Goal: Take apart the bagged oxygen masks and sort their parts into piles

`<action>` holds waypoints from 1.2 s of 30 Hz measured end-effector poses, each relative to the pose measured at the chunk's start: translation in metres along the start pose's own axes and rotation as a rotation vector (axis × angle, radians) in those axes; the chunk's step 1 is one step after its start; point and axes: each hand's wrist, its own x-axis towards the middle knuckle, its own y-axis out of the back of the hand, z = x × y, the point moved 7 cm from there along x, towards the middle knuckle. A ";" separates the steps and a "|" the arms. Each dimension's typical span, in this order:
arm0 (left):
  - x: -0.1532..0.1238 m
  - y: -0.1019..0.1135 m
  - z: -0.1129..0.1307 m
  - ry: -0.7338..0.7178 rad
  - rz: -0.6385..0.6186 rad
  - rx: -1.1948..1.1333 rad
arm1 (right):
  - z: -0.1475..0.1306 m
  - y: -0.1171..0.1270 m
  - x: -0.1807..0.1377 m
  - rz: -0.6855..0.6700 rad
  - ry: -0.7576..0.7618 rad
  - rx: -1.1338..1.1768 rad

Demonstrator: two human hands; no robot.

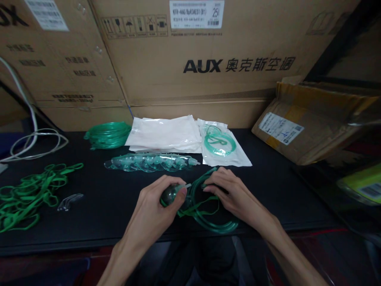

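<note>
My left hand (160, 202) is closed around a clear green oxygen mask (171, 194), thumb in front, with the mask's pale connector poking out past the thumb. Beside it, my right hand (228, 188) pinches the coiled green tubing (195, 194) at its upper right side. The lower part of the coil (220, 227) rests near the front edge of the table. A green elastic strap (193, 208) runs from the mask across the coil towards my right hand. My palm and fingers hide part of the mask.
Behind my hands lie a row of nested masks (151, 162), white pouches (165, 133), a packed tubing set (220, 145) and a green tubing bundle (108, 135). Green straps (32, 194) and small clear pieces (69, 201) are left. Large cartons (202, 87) and a taped box (285, 147) stand behind.
</note>
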 end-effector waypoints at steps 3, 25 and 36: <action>-0.009 0.012 -0.010 0.087 0.060 0.032 | -0.002 0.000 0.002 0.027 0.016 0.024; 0.000 -0.024 0.033 -0.185 -0.041 0.554 | 0.012 0.013 0.001 0.116 -0.078 -0.238; 0.011 -0.050 0.031 -0.198 -0.210 0.601 | 0.002 0.007 -0.003 0.114 0.006 -0.255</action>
